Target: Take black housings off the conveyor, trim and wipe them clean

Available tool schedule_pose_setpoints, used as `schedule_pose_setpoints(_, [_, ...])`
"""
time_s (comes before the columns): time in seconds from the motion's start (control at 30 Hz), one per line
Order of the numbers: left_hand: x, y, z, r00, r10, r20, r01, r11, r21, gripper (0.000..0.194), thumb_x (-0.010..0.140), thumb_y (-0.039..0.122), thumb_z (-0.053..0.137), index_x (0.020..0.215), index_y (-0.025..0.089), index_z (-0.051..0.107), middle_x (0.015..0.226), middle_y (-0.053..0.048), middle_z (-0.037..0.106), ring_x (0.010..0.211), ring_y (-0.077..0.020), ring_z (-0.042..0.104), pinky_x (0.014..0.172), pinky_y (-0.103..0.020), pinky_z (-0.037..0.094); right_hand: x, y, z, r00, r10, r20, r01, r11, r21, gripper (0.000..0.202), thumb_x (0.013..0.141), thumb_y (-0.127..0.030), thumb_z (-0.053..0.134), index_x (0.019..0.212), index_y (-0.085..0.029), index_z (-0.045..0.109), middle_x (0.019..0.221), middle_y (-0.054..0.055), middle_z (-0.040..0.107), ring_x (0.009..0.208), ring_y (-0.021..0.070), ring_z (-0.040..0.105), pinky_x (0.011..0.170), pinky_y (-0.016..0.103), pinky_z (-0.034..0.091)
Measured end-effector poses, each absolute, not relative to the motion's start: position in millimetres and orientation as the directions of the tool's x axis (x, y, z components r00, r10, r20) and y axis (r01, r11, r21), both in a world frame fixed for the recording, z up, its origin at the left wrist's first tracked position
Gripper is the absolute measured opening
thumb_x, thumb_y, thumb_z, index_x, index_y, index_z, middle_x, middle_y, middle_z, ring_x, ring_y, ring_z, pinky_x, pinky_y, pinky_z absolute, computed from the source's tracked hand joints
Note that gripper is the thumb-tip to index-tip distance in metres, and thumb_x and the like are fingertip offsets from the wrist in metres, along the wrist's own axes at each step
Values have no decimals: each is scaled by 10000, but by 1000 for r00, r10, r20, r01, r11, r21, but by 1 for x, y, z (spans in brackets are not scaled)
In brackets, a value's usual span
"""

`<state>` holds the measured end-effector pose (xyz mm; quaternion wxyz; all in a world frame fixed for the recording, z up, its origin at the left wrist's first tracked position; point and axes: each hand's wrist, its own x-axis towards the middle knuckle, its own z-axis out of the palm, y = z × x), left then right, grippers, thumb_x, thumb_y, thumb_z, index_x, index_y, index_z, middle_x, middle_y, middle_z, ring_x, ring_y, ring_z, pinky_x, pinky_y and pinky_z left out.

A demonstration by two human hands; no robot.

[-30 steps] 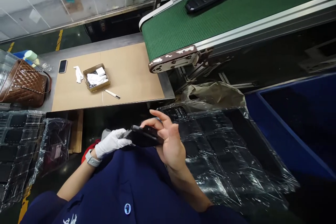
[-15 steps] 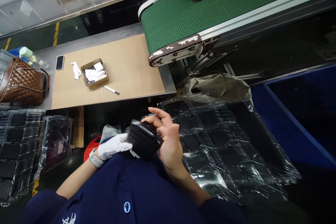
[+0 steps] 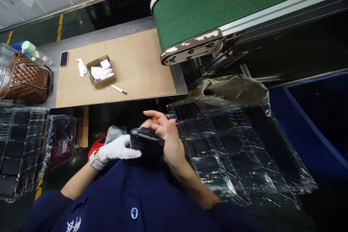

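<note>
A green ribbed conveyor belt (image 3: 187, 18) slopes up from the right end of the grey metal table (image 3: 130, 26). Nearer than the table, to its right, lie clear-plastic-wrapped black panels (image 3: 214, 156). A brown quilted leather handbag (image 3: 27, 76) sits on its left end. On its near side, the bare right hand (image 3: 172, 145) curls against one end of a black ribbed plastic part (image 3: 146, 146), while the white-gloved left hand (image 3: 116, 148) grips the other. On the table are an open cardboard box (image 3: 105, 81), a dark-screened phone (image 3: 64, 59) and a slim white tool (image 3: 118, 89).
</note>
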<state>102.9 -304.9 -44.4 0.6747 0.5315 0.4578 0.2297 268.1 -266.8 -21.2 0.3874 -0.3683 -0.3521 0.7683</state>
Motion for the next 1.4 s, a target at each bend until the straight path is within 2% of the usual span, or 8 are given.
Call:
schedule_pose_setpoints(0.23, [89,-309,-6,328,912,-248,235,175,956,202,863,292,572,973,144,653,955,-70,696,844,-191,641,791,-334,538,232,-262,-31,-537,818,-204,-279,-401,-873,581,879,-718,327,1108,-226,533,793,32,650,789,206,623,702,335,505])
schedule_pose_setpoints(0.4, [65,-329,-16,70,969,-235,317,202,927,233,853,322,609,1027,175,658,963,-74,693,889,-233,644,807,-378,540,198,-250,-31,-623,768,-148,-281,-397,-874,564,882,-712,323,1108,-240,533,884,50,654,908,224,614,779,367,514])
schedule_pose_setpoints(0.67, [6,-305,-21,-26,991,-131,213,134,968,180,875,236,572,1004,162,674,973,-47,727,865,-169,670,813,-291,551,117,-213,-47,-697,706,-126,-235,-391,-890,524,920,-653,311,1108,-227,550,875,51,663,873,208,614,861,388,490])
schedule_pose_setpoints(0.8, [-40,-286,-13,-190,929,-318,132,345,929,256,856,318,595,995,131,703,972,-64,749,902,-196,696,860,-293,554,54,-145,-95,-614,772,-166,91,-140,-986,484,898,-603,359,1116,-202,522,982,78,673,973,206,622,960,384,463])
schedule_pose_setpoints(0.87, [-65,-278,-11,-255,884,-392,58,419,906,300,839,347,610,1028,135,708,1019,-66,747,959,-210,694,902,-298,548,21,-97,-128,-531,821,-212,344,-20,-939,421,859,-493,459,1131,-177,513,1090,112,651,1057,224,599,982,385,454])
schedule_pose_setpoints(1.03, [-120,-263,-12,-346,804,-483,-78,489,869,348,799,349,645,1066,133,698,1085,-65,729,1016,-213,683,938,-295,548,-43,2,-200,-375,883,-282,630,20,-776,377,742,-214,575,1097,-91,547,1236,224,556,1207,334,473,1079,489,314])
schedule_pose_setpoints(1.2, [-158,-255,-17,-410,787,-461,-61,481,875,284,808,314,626,1011,132,705,990,-60,754,898,-199,713,835,-280,587,-71,50,-235,-240,928,-286,789,14,-614,436,798,-197,525,1202,-44,467,1328,260,454,1270,332,379,1094,465,266])
schedule_pose_setpoints(1.4, [-189,-258,-17,-399,804,-441,22,489,872,233,861,303,594,999,158,713,972,-48,752,893,-183,705,831,-257,567,-95,74,-254,-186,921,-342,885,5,-466,437,730,-168,611,1116,-28,462,1184,277,518,1175,364,460,1033,498,341])
